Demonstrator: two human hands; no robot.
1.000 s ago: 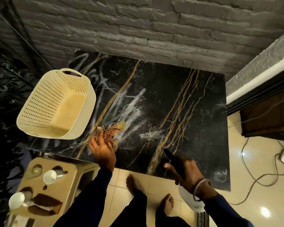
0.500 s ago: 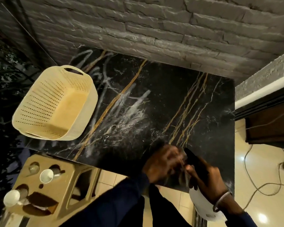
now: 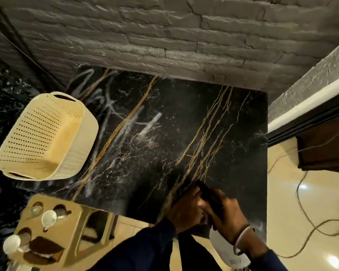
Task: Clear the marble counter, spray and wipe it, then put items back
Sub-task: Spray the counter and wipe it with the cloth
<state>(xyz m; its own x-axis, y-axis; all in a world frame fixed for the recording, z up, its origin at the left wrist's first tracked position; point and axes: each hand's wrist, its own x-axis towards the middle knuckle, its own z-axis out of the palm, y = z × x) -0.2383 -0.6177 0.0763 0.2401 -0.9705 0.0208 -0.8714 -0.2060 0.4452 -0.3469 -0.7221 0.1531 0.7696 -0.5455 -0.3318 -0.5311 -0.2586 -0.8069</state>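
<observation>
The black marble counter (image 3: 164, 124) has gold veins and pale wet streaks across its middle. At its left end stands an empty cream perforated basket (image 3: 45, 137). My right hand (image 3: 231, 218) grips a spray bottle (image 3: 223, 249) with a white body and a black trigger head, held over the counter's near right edge. My left hand (image 3: 186, 210) is pressed against the bottle's black head, fingers curled. The patterned cloth is out of sight, and I cannot tell whether it is inside that hand.
A beige plastic stool (image 3: 70, 227) stands below the counter's left front corner, with white cups (image 3: 48, 218) and brown items on top. A grey stone wall backs the counter. A cable (image 3: 301, 192) trails over the glossy tiled floor at right, under dark wooden furniture (image 3: 325, 149).
My left hand left the wet patch near the basket, where it held the cloth, and swept right to meet the spray bottle. The view shifted slightly left and down.
</observation>
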